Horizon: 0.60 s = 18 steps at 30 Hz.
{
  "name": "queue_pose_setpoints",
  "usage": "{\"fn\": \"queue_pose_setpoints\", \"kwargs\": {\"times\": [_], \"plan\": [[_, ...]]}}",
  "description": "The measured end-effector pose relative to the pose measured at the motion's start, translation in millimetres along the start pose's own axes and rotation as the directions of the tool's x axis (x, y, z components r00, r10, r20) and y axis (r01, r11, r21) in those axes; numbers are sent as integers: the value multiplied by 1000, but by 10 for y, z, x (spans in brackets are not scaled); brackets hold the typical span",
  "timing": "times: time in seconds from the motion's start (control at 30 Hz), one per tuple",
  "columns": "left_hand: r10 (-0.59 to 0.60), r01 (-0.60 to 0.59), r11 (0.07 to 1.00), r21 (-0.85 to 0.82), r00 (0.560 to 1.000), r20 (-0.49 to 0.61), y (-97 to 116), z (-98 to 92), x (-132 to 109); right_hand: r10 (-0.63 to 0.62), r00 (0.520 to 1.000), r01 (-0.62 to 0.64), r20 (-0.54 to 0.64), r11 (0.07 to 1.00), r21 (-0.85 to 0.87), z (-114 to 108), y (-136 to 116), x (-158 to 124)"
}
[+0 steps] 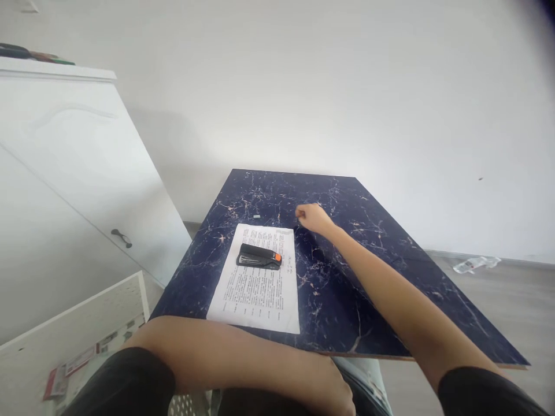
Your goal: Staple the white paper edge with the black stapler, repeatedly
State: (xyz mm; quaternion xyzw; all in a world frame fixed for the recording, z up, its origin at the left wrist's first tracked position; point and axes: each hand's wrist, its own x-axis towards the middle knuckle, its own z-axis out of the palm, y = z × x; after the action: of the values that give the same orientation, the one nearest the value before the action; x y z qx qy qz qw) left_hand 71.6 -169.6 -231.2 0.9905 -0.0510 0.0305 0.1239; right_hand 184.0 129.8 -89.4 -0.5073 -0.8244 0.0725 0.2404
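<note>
A black stapler with an orange end (259, 257) lies on its side on a printed sheet of paper (225, 306). My right hand (313, 217) rests over the dark blue table to the right of the sheet's far corner, apart from stapler and paper. Its fingers are curled closed, and whatever they may hold is hidden. Beyond the sheet's far edge sits a small pale strip, perhaps staples (256, 216). Across the front edge of the table lies my left forearm, with my left hand (332, 386) low near my lap; its fingers are out of sight.
The marbled blue table (373, 231) stands against a white wall. To the left is a white cabinet (82, 173) with a dark handle. A white perforated bin or basket (99, 303) holding packets is at lower left. Clear plastic (476, 264) lies on the floor at right.
</note>
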Motion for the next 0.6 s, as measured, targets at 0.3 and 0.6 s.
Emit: {"fn": "queue_pose_setpoints", "kwargs": {"times": [0.3,0.6], "plan": [[-16,21,999,-27,984,179,36,-487,-32,102,991,-117,-91,975,-188,-176,698,-1062],[-32,41,999,-30,965,262,68,-600,-20,51,986,-71,-161,990,-120,-208,424,-997]]}}
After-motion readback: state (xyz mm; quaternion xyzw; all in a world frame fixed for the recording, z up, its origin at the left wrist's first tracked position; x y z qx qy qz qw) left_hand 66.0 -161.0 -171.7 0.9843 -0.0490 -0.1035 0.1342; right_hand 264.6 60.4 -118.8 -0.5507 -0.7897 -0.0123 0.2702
